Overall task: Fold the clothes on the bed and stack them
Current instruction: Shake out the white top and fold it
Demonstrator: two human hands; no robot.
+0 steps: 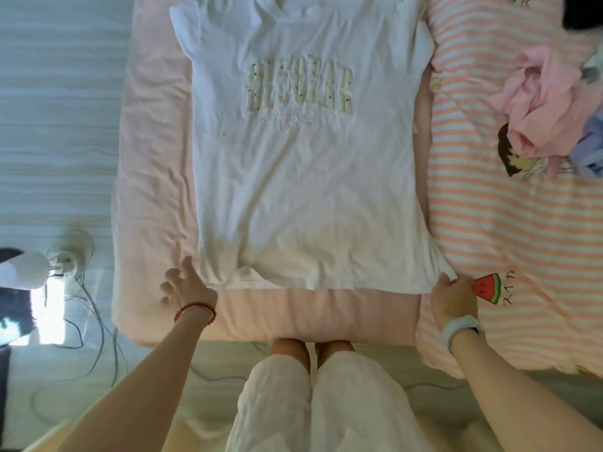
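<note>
A white T-shirt [303, 177] with pale block lettering on its chest lies spread flat, front up, on the pink bed [153, 177], hem toward me and collar at the far edge. My left hand [184, 287] hovers beside the hem's left corner with fingers spread, holding nothing. My right hand [452, 296] pinches the hem's right corner against the bed.
A pink-and-white striped blanket [509, 223] with cartoon and watermelon prints covers the bed's right side. A crumpled heap of pink and lilac clothes [551, 102] lies on it at the far right. Cables [85, 308] and a white object lie on the floor at left.
</note>
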